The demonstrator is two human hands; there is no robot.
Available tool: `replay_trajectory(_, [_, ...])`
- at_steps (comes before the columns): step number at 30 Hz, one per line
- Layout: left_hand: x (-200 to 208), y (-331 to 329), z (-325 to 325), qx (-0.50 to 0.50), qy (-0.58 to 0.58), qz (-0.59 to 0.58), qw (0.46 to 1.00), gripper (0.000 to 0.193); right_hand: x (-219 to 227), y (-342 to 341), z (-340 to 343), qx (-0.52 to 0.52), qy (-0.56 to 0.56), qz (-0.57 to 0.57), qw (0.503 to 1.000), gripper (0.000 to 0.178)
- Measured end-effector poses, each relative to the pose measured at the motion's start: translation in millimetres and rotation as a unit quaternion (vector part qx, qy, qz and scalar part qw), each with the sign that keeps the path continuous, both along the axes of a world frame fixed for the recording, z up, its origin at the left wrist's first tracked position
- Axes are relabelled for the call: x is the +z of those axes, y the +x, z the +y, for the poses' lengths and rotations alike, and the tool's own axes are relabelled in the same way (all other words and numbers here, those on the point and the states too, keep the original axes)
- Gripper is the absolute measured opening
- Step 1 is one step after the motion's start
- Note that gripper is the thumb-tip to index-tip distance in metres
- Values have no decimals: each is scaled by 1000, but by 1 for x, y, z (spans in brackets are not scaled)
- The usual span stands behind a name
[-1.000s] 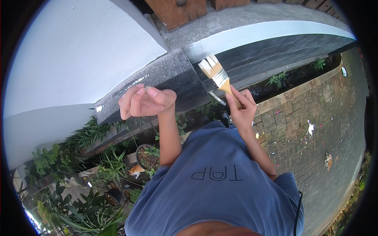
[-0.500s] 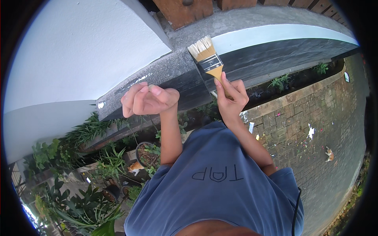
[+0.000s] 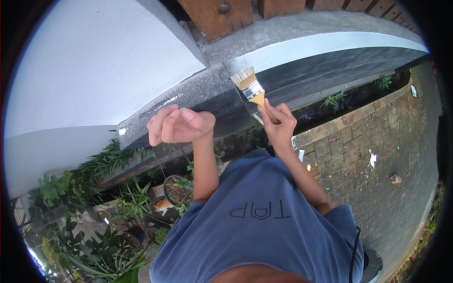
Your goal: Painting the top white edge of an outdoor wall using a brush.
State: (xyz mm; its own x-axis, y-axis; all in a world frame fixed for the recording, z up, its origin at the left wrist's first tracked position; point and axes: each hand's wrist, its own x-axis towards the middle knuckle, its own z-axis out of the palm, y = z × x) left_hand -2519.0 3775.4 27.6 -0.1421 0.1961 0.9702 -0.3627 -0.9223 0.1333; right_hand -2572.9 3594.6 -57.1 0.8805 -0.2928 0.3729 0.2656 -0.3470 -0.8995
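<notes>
My right hand (image 3: 281, 126) grips a flat paintbrush (image 3: 256, 96) by its wooden handle. The brush has a metal band and pale bristles pointing up and left. Those bristles overlap the left end of the white-painted strip (image 3: 306, 43) along the wall's top edge; whether they touch it I cannot tell. My left hand (image 3: 181, 125) is raised in front of the grey stone ledge (image 3: 188, 87), palm up and fingers curled closed. What its fingers hold, if anything, I cannot make out. White paint smears mark the ledge behind it.
A white wall (image 3: 104, 61) rises at the left, and brown wooden slats (image 3: 217, 19) stand at the top. Below the dark wall face runs a planted ditch (image 3: 335, 100). Potted plants (image 3: 177, 188) and a cat (image 3: 163, 205) are at lower left. Paint spatters (image 3: 373, 159) mark the brick paving.
My right hand and the brush have come down, away from the strip's upper surface, uncovering its left end. My left hand keeps its curled pose. The animal on the paving has changed posture.
</notes>
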Motion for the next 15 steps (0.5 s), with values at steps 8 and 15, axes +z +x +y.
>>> replay_trajectory(8, [-2,1,0,-13,-2,-3,1000,16,8,-12,-14,-13,-28,-101,994,34])
replay_trajectory(15, [2,5,-3,-33,0,-4,999,15,27,5,2,1,-16,-70,997,33])
